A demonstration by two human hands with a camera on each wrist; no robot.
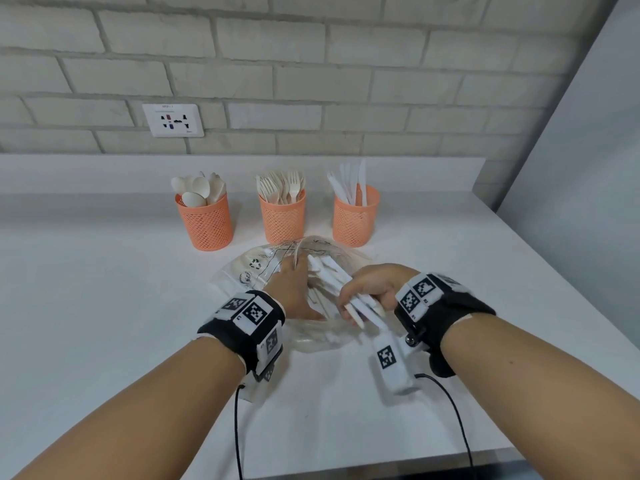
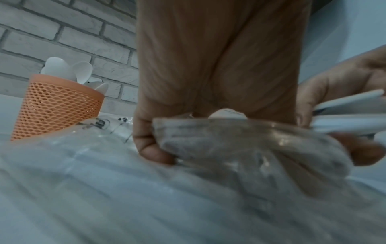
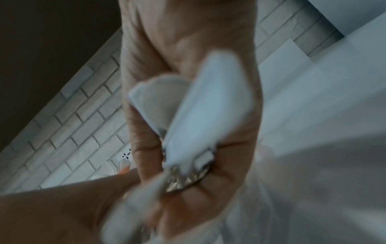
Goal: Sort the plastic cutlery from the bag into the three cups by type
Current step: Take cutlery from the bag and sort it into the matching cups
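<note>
Three orange mesh cups stand at the back: the spoon cup, the fork cup and the knife cup. A clear plastic bag lies on the white counter in front of them. My left hand grips the bag's raised mouth edge, fingers curled round the plastic. My right hand grips a bundle of several long white cutlery pieces that reach into the bag's mouth. Their far ends are hidden, and the right wrist view is blurred.
The white counter ends at a brick wall with a socket behind the cups. Its right edge runs diagonally along a grey panel, and its front edge is near my forearms. Black cables hang from both wrist bands.
</note>
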